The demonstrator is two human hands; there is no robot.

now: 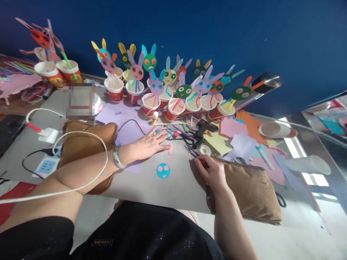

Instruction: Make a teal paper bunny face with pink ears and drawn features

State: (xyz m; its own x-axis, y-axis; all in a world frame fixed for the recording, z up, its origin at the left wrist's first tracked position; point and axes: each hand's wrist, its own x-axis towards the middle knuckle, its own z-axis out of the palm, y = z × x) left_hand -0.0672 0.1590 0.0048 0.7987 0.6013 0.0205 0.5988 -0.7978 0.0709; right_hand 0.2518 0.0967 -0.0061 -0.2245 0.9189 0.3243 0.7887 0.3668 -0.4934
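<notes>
My left hand (149, 143) lies palm down on the table with its fingers spread. Its fingertips are beside small blue paper pieces and a pink paper scrap (169, 149). In front of me, between both hands, lies a round blue paper face (163, 170) with pink eyes and a pink mouth. My right hand (211, 171) is closed around a pair of scissors (191, 151), whose blades point away to the upper left; the fingers partly hide the handle. A roll of clear tape (204, 150) sits just beyond that hand.
Paper cups (175, 110) with paper rabbit figures line the wall. A black glue gun (202, 130), cords and a glue bottle (154, 117) lie before them. Brown cushions (244, 187) flank the work spot. Coloured paper (233, 126) covers the right; a white cable (105, 159) crosses my left arm.
</notes>
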